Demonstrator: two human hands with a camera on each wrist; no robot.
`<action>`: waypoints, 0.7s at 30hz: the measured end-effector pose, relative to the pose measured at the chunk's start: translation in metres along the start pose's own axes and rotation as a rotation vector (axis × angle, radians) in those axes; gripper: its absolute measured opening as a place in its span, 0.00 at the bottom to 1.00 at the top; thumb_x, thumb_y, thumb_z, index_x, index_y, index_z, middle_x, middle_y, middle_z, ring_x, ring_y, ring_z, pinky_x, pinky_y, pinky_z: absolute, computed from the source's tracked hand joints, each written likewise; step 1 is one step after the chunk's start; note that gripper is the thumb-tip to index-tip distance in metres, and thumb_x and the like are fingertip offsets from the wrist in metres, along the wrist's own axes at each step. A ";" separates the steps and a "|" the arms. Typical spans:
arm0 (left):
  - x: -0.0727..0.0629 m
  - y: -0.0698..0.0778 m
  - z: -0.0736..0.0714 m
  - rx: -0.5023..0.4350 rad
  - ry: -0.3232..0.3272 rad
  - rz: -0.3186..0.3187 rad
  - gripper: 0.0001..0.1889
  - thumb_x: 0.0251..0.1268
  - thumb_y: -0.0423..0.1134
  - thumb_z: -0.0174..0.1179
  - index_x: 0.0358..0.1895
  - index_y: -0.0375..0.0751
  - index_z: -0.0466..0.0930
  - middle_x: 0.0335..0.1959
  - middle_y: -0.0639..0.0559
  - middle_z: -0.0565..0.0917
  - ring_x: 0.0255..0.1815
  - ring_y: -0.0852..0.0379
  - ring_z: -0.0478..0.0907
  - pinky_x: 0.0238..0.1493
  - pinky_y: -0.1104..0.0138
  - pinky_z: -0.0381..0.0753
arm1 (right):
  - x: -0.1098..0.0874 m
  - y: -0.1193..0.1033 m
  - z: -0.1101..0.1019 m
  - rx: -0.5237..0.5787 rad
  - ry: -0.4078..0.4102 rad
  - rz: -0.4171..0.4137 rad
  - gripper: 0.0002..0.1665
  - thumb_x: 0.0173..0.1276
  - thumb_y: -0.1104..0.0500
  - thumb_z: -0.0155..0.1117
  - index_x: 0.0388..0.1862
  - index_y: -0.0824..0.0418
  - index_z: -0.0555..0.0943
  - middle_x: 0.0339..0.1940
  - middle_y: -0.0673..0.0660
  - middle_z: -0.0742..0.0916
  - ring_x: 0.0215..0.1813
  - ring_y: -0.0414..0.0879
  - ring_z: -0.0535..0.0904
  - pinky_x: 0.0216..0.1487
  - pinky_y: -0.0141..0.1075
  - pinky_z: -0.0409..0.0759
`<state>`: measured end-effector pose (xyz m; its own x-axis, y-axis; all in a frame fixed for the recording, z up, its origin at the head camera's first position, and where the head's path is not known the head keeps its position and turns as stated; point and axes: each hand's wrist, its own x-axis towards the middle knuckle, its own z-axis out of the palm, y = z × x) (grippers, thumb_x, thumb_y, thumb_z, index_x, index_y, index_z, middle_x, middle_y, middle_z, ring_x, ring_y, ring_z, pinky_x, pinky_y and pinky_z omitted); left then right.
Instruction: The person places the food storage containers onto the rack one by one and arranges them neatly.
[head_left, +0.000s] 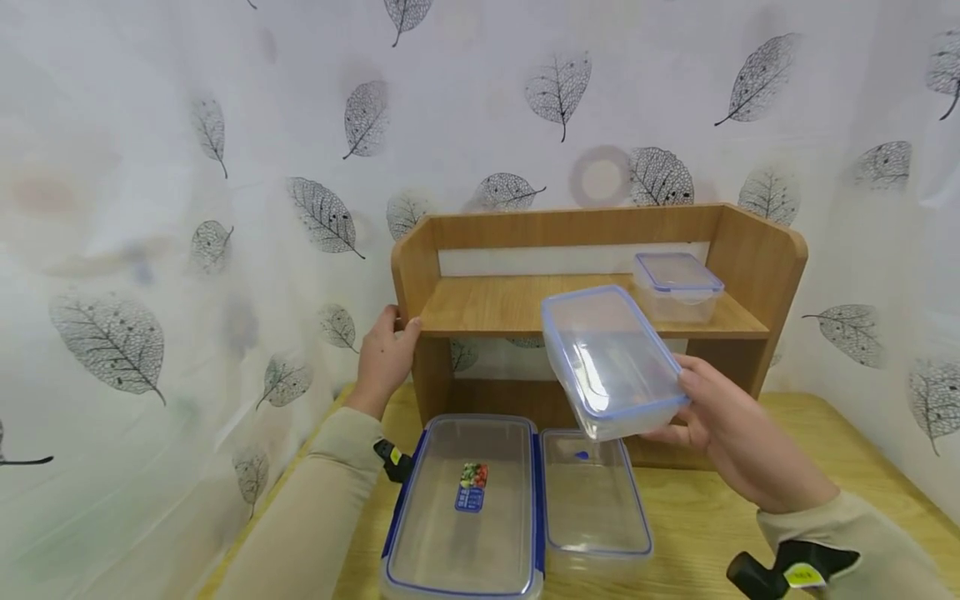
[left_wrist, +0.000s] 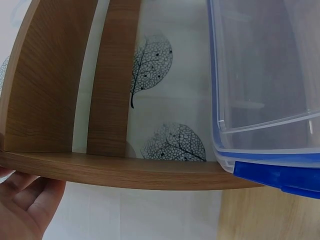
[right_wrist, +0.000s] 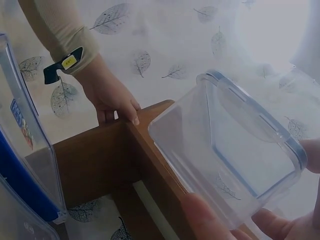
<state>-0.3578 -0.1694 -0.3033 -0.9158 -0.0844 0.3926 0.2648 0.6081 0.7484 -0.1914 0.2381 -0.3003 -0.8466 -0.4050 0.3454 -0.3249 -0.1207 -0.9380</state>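
Note:
My right hand [head_left: 712, 433] holds a clear plastic food container [head_left: 607, 354] with a pale blue lid rim by its right side, tilted in front of the wooden shelf [head_left: 510, 304]. In the right wrist view, fingertips [right_wrist: 202, 215] and thumb grip the container [right_wrist: 200, 145] near one end. My left hand [head_left: 386, 358] grips the shelf's left side panel, its thumb at the front edge and its other fingers partly hidden behind. From the left wrist view, the left hand's fingers [left_wrist: 37, 197] press against the outside of that panel [left_wrist: 125, 170].
A small lidded container [head_left: 678, 287] sits on the shelf board's right end. On the wooden table [head_left: 705, 517], before the shelf, stand a large container with blue clips [head_left: 487, 550] and a smaller clear container [head_left: 596, 500] side by side. A leaf-patterned curtain [head_left: 247, 108] surrounds the table.

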 end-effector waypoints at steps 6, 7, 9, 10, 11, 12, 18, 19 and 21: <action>0.001 0.001 0.001 -0.006 0.003 -0.003 0.26 0.78 0.57 0.47 0.68 0.44 0.68 0.64 0.40 0.77 0.60 0.39 0.77 0.58 0.46 0.79 | 0.012 -0.002 0.005 0.016 0.020 -0.001 0.26 0.87 0.53 0.33 0.76 0.62 0.60 0.69 0.63 0.69 0.62 0.51 0.79 0.55 0.48 0.83; 0.001 0.001 0.001 -0.006 0.005 -0.001 0.26 0.78 0.57 0.47 0.67 0.44 0.68 0.64 0.40 0.77 0.60 0.39 0.77 0.59 0.46 0.79 | 0.014 -0.002 0.005 0.014 0.024 0.003 0.27 0.87 0.52 0.34 0.77 0.62 0.60 0.69 0.63 0.69 0.62 0.51 0.79 0.55 0.47 0.83; 0.001 0.002 0.001 -0.004 0.007 0.001 0.26 0.78 0.57 0.47 0.67 0.44 0.68 0.64 0.40 0.77 0.60 0.39 0.77 0.59 0.45 0.78 | 0.018 -0.003 0.007 0.008 0.034 0.013 0.28 0.87 0.50 0.35 0.77 0.62 0.60 0.69 0.63 0.67 0.62 0.52 0.79 0.55 0.48 0.83; 0.001 0.002 0.000 -0.005 0.006 0.001 0.26 0.78 0.57 0.47 0.67 0.44 0.68 0.64 0.40 0.77 0.60 0.39 0.77 0.59 0.45 0.78 | 0.019 -0.003 0.007 0.005 0.043 0.020 0.28 0.87 0.49 0.36 0.77 0.62 0.60 0.69 0.63 0.67 0.62 0.52 0.79 0.55 0.48 0.83; 0.001 0.002 0.000 -0.004 0.005 -0.001 0.26 0.78 0.57 0.47 0.67 0.44 0.68 0.64 0.40 0.77 0.60 0.39 0.77 0.59 0.45 0.78 | 0.021 -0.003 0.008 0.005 0.051 0.027 0.29 0.86 0.48 0.37 0.76 0.62 0.61 0.69 0.63 0.66 0.61 0.53 0.79 0.55 0.48 0.83; 0.000 0.002 0.000 -0.005 0.005 -0.002 0.26 0.78 0.57 0.47 0.67 0.44 0.68 0.64 0.40 0.77 0.60 0.39 0.77 0.59 0.45 0.78 | 0.023 -0.003 0.009 0.006 0.058 0.032 0.29 0.86 0.48 0.38 0.76 0.62 0.61 0.69 0.63 0.66 0.61 0.53 0.79 0.55 0.49 0.83; -0.001 0.002 0.000 -0.014 0.001 -0.008 0.26 0.78 0.56 0.48 0.67 0.44 0.69 0.64 0.40 0.77 0.60 0.39 0.77 0.59 0.45 0.78 | 0.034 -0.002 0.012 0.024 0.083 0.040 0.29 0.85 0.47 0.41 0.74 0.64 0.60 0.68 0.65 0.66 0.60 0.53 0.80 0.54 0.49 0.84; -0.001 0.002 0.000 -0.013 0.001 -0.008 0.26 0.78 0.57 0.48 0.67 0.44 0.69 0.64 0.40 0.77 0.60 0.39 0.77 0.59 0.45 0.78 | 0.035 -0.002 0.013 0.025 0.084 0.043 0.29 0.85 0.47 0.42 0.74 0.64 0.60 0.68 0.65 0.67 0.60 0.53 0.80 0.54 0.50 0.84; -0.001 0.002 0.000 -0.009 0.001 -0.010 0.26 0.78 0.57 0.48 0.67 0.43 0.69 0.64 0.39 0.77 0.60 0.39 0.77 0.59 0.45 0.78 | 0.038 0.000 0.014 0.029 0.090 0.053 0.30 0.85 0.46 0.42 0.74 0.64 0.60 0.68 0.65 0.67 0.61 0.53 0.80 0.55 0.50 0.83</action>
<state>-0.3562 -0.1677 -0.3022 -0.9181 -0.0915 0.3856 0.2582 0.6000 0.7572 -0.2177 0.2105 -0.2876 -0.8970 -0.3288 0.2956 -0.2675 -0.1285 -0.9549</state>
